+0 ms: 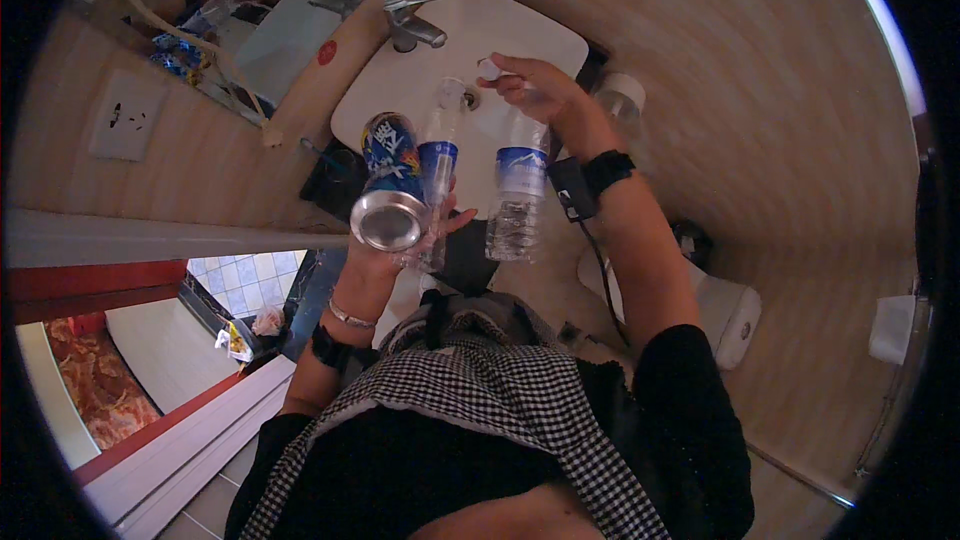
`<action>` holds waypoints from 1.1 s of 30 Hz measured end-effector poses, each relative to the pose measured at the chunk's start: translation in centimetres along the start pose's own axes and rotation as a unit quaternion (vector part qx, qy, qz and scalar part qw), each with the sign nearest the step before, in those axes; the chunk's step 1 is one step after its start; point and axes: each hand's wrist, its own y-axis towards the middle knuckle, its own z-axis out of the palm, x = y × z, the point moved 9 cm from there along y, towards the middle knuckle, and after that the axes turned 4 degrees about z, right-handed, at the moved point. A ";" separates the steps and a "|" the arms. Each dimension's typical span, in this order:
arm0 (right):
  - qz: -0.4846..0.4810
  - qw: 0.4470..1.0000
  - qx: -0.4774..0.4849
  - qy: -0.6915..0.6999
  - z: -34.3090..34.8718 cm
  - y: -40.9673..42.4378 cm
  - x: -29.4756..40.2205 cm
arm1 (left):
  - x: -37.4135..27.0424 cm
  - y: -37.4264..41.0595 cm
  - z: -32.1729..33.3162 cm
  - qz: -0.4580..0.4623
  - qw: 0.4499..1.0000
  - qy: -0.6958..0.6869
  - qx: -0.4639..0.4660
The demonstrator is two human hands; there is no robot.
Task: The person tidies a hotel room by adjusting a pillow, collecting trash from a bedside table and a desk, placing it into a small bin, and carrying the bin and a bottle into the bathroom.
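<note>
My left hand [444,223] is around a clear plastic bottle [444,116] with a blue label, and a blue drink can [391,157] is held against it. The can is tilted, its silver base towards me. Above the sink, my right hand [536,86] pinches a white bottle cap [490,69] between thumb and fingers. A second clear bottle [519,191] with a blue and white label hangs below that hand; its neck is hidden behind the fingers. The white sink [382,82] lies under both bottles.
A chrome faucet [412,21] stands at the sink's left rim, beside a mirror [289,45]. A clear container [621,96] with a white lid is right of the sink. A black box [574,191] with a cable hangs near my right forearm. A doorway opens at lower left.
</note>
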 end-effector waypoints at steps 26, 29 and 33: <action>-0.225 0.952 -0.204 0.028 0.5 -6.9 -2.4 | 2.7 -5.5 -3.5 0.036 0.943 0.193 -0.268; -0.250 0.944 -0.213 0.005 0.4 -7.0 -2.2 | 2.5 -5.3 -0.9 0.056 0.924 0.235 -0.297; -0.258 0.938 -0.226 -0.044 -0.1 -6.8 -0.3 | 0.0 -4.7 -0.3 0.126 0.888 0.355 -0.265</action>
